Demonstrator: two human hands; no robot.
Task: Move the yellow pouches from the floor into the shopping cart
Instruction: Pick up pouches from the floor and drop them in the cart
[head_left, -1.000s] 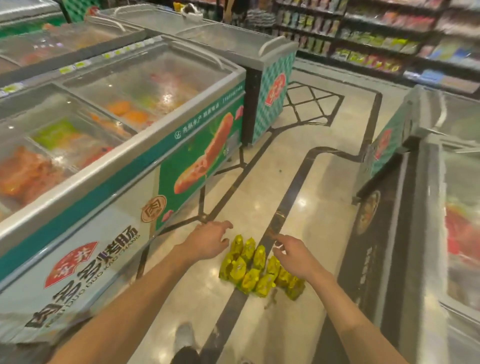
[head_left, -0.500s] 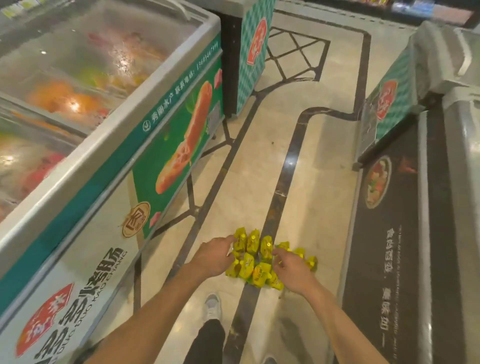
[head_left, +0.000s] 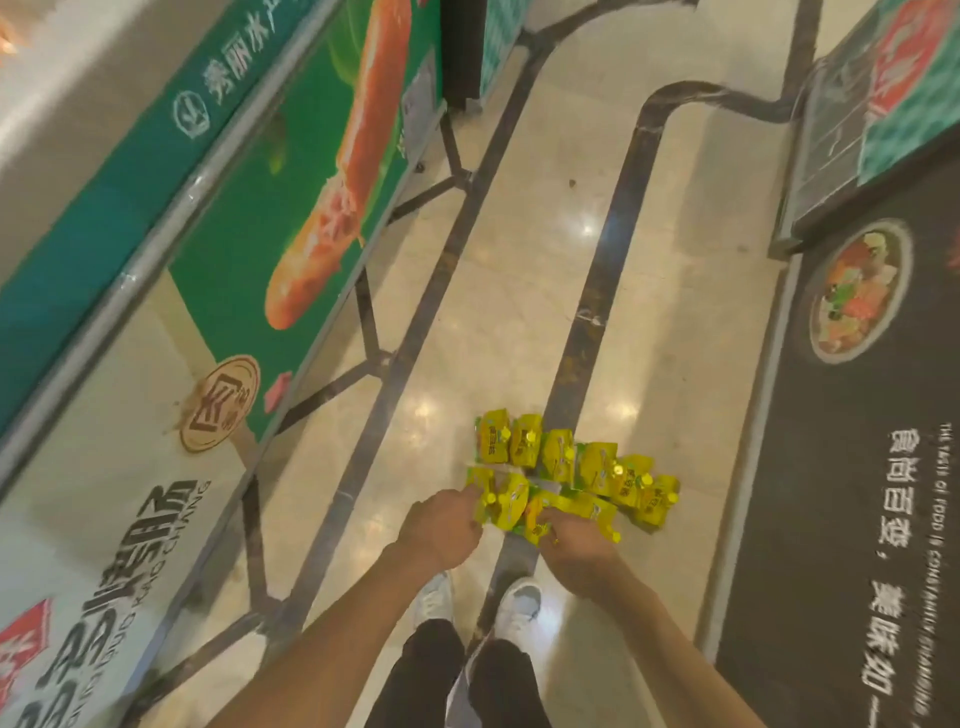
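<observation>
The yellow pouches (head_left: 571, 467) are lying on the floor (head_left: 493, 312) in two overlapping rows, at 12 o'clock from the person's shoes (head_left: 514, 608). They are looking like small soft spouted packs with crinkly, glossy skins, so I am judging them light, floppy and somewhat slippery. They are likely to sag and slide apart if scooped loosely. The flat sealed edge or the stiffer neck under a cap (head_left: 618, 470) is seeming the surest place to pinch, a few at a time.

The left hand (head_left: 441, 525) is touching the near row at its 9 o'clock end. The right hand (head_left: 576, 551) is resting on a pouch toward 3 o'clock. The hands are apart, fingers curled, but blur is hiding whether either is gripping.

A long freezer (head_left: 156, 260) is running along 9 to 11 o'clock and a black-fronted one (head_left: 857, 467) at 3 o'clock, leaving a narrow aisle. The polished floor is reflecting lights, and a dark stripe (head_left: 597, 312) is passing under the pouches. No cart is showing.
</observation>
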